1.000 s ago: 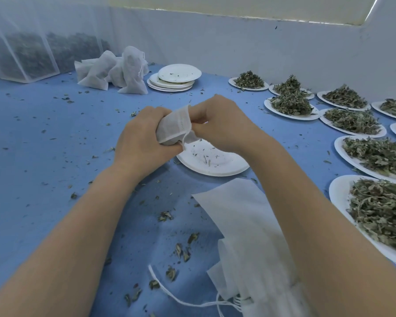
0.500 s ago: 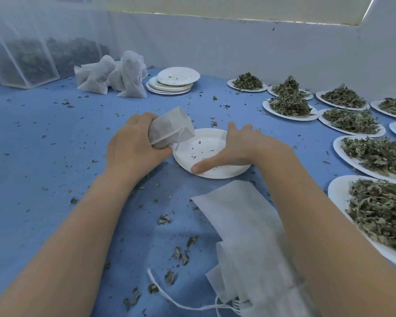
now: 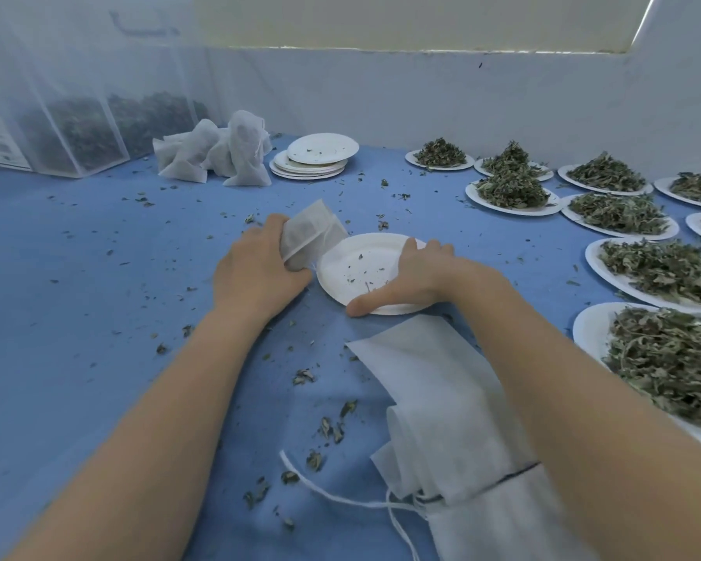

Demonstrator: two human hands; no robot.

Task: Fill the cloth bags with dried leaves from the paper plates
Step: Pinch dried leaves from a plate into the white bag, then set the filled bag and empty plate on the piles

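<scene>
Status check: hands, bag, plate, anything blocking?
Left hand grips filled cloth bag. Right hand open, resting on near-empty paper plate. Empty bags under the right forearm; nothing blocking.

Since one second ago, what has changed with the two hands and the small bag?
The right hand let go of the filled cloth bag and came down onto the emptied paper plate, fingers on its far rim, thumb at the near edge. The left hand alone now grips the bag, moved slightly left. The full plates and empty bags stayed.
</scene>
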